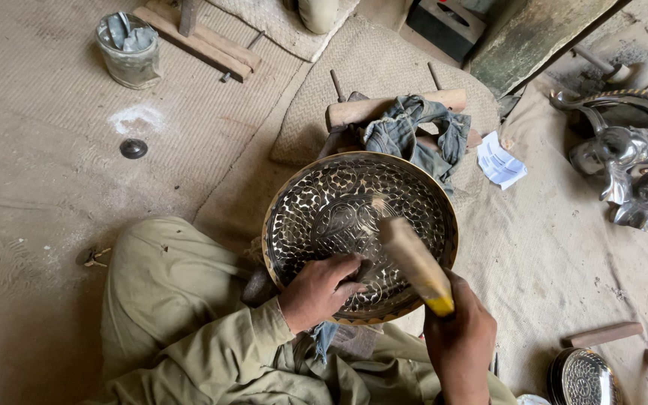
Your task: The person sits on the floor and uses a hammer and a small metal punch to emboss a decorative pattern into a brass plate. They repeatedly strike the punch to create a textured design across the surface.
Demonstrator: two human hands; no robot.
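Engraving a round patterned brass tray (354, 217) on the floor.
The left hand (320, 291), fingers curled together, pinches a small tool against the tray; the right hand (459, 345) grips a blurred wooden mallet (414, 262) above it.

We have a single view, from a camera on the person's head, looking steeply down over the lap, close in. The round engraved brass tray (359, 225) sits near the centre, both hands low in the picture just beneath us. The top edge reaches out across the woven tan floor mat (54, 97). There's no second view to compare.
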